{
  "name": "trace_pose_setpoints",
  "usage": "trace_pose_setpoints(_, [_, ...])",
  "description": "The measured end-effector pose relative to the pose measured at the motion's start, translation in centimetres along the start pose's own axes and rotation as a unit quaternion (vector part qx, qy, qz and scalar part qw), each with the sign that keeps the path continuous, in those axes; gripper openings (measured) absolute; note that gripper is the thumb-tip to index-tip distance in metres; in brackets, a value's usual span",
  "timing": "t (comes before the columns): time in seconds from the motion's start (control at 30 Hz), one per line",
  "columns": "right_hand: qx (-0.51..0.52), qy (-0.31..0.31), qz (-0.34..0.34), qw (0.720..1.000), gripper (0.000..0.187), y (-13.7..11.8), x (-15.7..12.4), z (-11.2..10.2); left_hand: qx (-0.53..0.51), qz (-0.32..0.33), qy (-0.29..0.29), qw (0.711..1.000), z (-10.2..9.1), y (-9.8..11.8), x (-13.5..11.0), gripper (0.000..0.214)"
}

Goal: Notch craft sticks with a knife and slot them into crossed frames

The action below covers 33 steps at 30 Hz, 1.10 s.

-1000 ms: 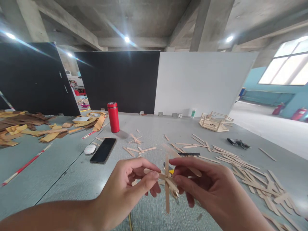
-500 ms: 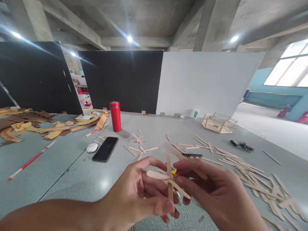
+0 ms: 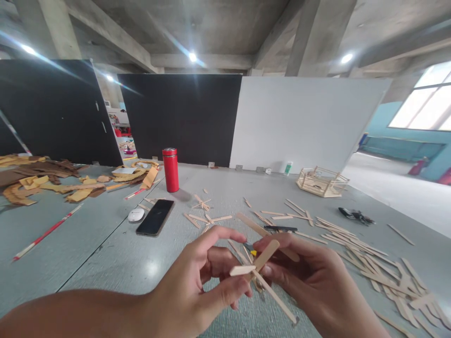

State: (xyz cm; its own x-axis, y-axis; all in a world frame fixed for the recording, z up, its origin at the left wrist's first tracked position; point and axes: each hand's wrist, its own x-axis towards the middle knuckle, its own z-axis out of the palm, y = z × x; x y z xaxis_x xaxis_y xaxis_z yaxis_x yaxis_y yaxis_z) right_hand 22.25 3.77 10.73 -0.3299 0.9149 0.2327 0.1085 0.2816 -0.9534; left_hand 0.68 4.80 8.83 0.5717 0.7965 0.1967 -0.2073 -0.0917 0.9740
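Both my hands hold a small cluster of crossed wooden craft sticks [image 3: 259, 265] low in the middle of the view. My left hand [image 3: 200, 281] pinches it from the left, thumb and fingers closed on the sticks. My right hand [image 3: 310, 277] grips it from the right, fingers curled round the sticks. One long stick [image 3: 278, 298] points down to the right from the cluster. Another stick [image 3: 252, 224] runs up to the left above my right hand.
Loose wooden sticks [image 3: 355, 246] lie scattered over the grey floor to the right and ahead. A black phone [image 3: 155, 217], a white mouse [image 3: 136, 215] and a red flask [image 3: 171, 170] stand at the left. A stick-built frame [image 3: 322, 180] sits far right; cardboard scraps [image 3: 52, 180] far left.
The stick cluster has turned in my hands: the stick that stood upright now slants, and a long one points down right. My left fingers have shifted closer under it.
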Motion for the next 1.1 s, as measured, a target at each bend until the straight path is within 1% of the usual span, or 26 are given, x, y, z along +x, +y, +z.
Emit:
trace_pose_setpoints(0.07, [0.016,-0.006,0.004,1.000,0.007,0.1,-0.1,0.0,0.002,0.004,-0.003,1.000,0.0,0.0,0.0,0.040])
trace_pose_setpoints(0.13, [0.008,-0.002,0.012,1.000,0.009,0.1,-0.1,-0.1,0.016,0.010,-0.001,1.000,0.0,0.0,-0.1,0.037])
trace_pose_setpoints(0.3, [-0.067,0.020,0.004,0.998,0.008,0.1,-0.2,-0.5,0.049,0.025,0.006,0.998,-0.2,0.1,0.0,0.024])
trace_pose_setpoints(0.37, [-0.094,0.035,0.004,0.995,0.012,0.0,-0.3,-0.8,0.060,0.036,0.010,0.997,-0.3,0.1,0.1,0.022])
trace_pose_setpoints(0.47, [-0.108,0.057,0.001,0.992,0.022,-0.1,-0.3,-1.1,0.096,0.051,0.009,0.994,-0.5,0.2,0.2,0.020])
trace_pose_setpoints(0.57, [-0.120,0.066,0.016,0.990,0.019,-0.2,-0.4,-1.1,0.134,0.062,0.002,0.989,-0.5,0.2,0.2,0.017])
trace_pose_setpoints(0.67, [-0.145,0.065,0.034,0.987,0.019,-0.3,-0.4,-0.9,0.139,0.072,0.007,0.988,-0.6,0.0,0.1,0.017])
trace_pose_setpoints(0.8, [-0.122,0.058,0.023,0.991,0.018,-0.7,-0.6,-0.8,0.137,0.071,0.022,0.988,-0.6,-0.5,0.1,0.026])
trace_pose_setpoints(0.9, [-0.118,0.059,0.050,0.990,0.018,-0.9,-0.5,-0.6,0.145,0.078,0.043,0.985,-0.6,-0.5,0.2,0.032])
trace_pose_setpoints(1.0, [-0.120,0.045,0.075,0.989,0.020,-0.8,-0.2,-0.6,0.152,0.078,0.058,0.984,-0.6,-0.2,0.3,0.031])
trace_pose_setpoints(1.1, [-0.139,0.041,0.085,0.986,0.024,-0.4,-0.1,-0.6,0.160,0.069,0.055,0.983,-0.7,-0.2,0.3,0.027])
